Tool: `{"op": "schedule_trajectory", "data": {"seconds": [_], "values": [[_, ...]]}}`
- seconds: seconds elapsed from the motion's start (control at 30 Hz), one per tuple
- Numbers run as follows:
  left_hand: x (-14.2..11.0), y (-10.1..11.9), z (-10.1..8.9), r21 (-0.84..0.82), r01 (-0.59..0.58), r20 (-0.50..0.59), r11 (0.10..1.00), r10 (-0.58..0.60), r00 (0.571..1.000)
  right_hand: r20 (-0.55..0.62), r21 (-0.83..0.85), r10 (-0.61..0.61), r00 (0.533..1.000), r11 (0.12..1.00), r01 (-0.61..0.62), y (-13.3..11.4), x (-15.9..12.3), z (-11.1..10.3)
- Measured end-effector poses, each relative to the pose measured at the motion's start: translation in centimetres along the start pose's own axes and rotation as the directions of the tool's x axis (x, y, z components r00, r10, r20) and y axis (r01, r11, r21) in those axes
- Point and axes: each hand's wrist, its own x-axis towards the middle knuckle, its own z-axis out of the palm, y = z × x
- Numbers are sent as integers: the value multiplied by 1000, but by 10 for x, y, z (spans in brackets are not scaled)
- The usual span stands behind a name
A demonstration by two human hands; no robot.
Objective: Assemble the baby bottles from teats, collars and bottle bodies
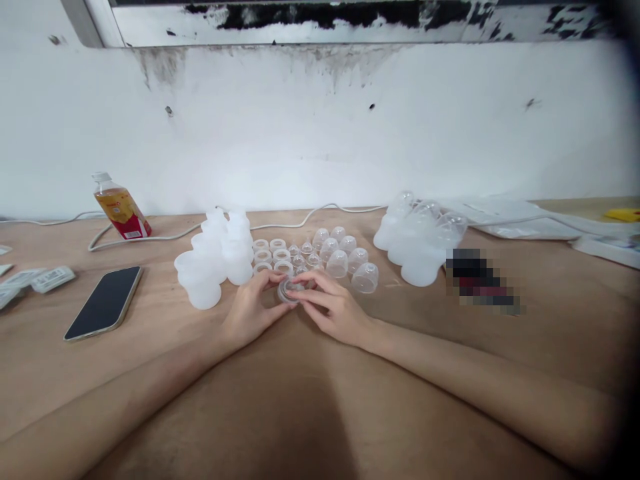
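Both of my hands meet at the middle of the table around a translucent bottle collar ring (289,291). My left hand (253,307) grips its left side between thumb and fingers. The fingers of my right hand (337,307) press on its right side and top; whether a clear nipple sits inside is hard to see. Just beyond stand rows of similar collar rings (261,256), several clear bottle nipples (313,259) and clear dome caps (337,264). Frosted baby bottle bodies (200,287) are grouped left of the rings. Bottles with domes on top (421,263) stand to the right.
A phone (104,303) lies at the left, near small white packets (53,279). A drink bottle (123,210) leans behind it. A white cable (320,212) runs along the wall. Plastic bags (525,219) and a pixelated dark object (477,281) lie at the right.
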Motion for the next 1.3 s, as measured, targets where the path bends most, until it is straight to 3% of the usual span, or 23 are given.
{"op": "schedule_trajectory", "data": {"seconds": [0.17,0.33,0.47,0.63,0.93,1.17,1.3], "values": [[-2,4,-1,42,-96,-2,995,96,995,-64,-7,158,985,987,-159,-2,0,0],[-2,9,-3,115,-184,86,976,175,981,85,141,319,944,934,-328,1,5,0],[-1,12,-3,131,-146,100,981,134,986,54,120,388,920,912,-392,1,5,-1],[0,10,0,115,4,125,993,-18,992,54,12,326,944,945,-327,-3,3,0],[-2,7,2,264,-30,116,964,-1,993,200,-104,230,953,972,-212,-4,1,5],[-2,9,2,332,23,123,943,-67,990,178,-48,245,953,969,-241,-2,5,5],[-4,10,1,378,-46,135,925,-6,991,205,-40,213,955,977,-209,-4,3,5]]}}
